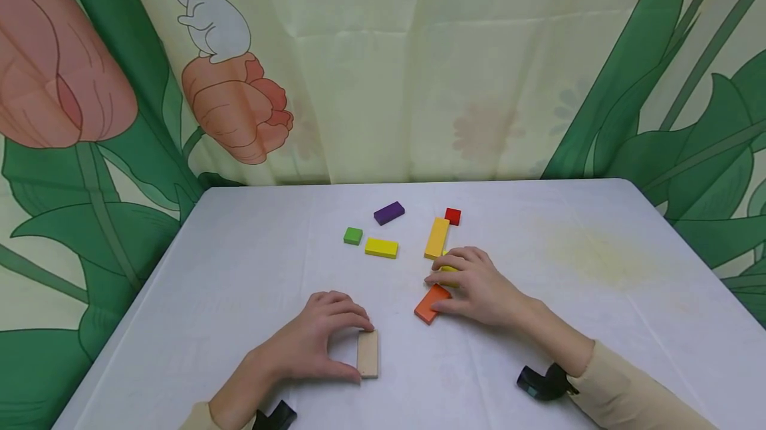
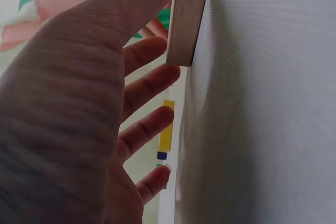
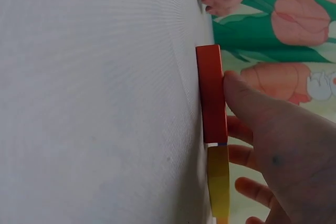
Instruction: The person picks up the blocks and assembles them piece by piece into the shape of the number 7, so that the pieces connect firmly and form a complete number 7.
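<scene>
In the head view my left hand (image 1: 326, 337) pinches a plain wooden block (image 1: 368, 354) by its ends, thumb at the near end and a fingertip at the far end. The left wrist view shows the same wooden block (image 2: 187, 22) beside the thumb, its other fingers spread. To the right, my right hand (image 1: 479, 284) reaches over an orange block (image 1: 427, 307) and a yellow block (image 1: 449, 269) partly hidden under the fingers. Its thumb touches the top of the orange block (image 3: 212, 95) in the right wrist view; the fingers are loosely bent and apart.
Farther back on the white-covered table (image 1: 239, 257) lie a purple block (image 1: 389, 213), a green block (image 1: 353, 236), another yellow block (image 1: 381, 248), a long yellow-orange block (image 1: 437, 238) and a red block (image 1: 453, 216). A patterned curtain (image 1: 371, 84) hangs behind the table.
</scene>
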Available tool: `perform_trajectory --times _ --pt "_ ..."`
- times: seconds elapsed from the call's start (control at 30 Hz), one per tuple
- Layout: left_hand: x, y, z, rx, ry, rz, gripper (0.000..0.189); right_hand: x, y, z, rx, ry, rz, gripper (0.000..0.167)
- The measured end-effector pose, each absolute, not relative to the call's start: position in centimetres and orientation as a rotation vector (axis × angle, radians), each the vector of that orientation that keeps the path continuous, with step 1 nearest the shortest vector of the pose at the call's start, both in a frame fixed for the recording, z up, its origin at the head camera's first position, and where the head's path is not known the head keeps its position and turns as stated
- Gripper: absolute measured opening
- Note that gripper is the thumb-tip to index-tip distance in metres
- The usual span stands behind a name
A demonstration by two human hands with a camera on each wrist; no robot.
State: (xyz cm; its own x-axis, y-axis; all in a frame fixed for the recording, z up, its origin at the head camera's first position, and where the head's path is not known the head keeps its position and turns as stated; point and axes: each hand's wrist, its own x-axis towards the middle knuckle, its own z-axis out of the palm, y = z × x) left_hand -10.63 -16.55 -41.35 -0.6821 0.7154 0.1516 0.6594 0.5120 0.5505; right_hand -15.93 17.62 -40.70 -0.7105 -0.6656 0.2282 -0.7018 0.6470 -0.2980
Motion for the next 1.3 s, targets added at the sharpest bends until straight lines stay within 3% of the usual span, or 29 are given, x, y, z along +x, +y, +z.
perform_trajectory --times 1.3 --pt "-12.6 -13.9 -41.5 1.182 2.609 0.84 0.051 -18.1 14.6 -40.4 1.128 -2.849 0.698 0.033"
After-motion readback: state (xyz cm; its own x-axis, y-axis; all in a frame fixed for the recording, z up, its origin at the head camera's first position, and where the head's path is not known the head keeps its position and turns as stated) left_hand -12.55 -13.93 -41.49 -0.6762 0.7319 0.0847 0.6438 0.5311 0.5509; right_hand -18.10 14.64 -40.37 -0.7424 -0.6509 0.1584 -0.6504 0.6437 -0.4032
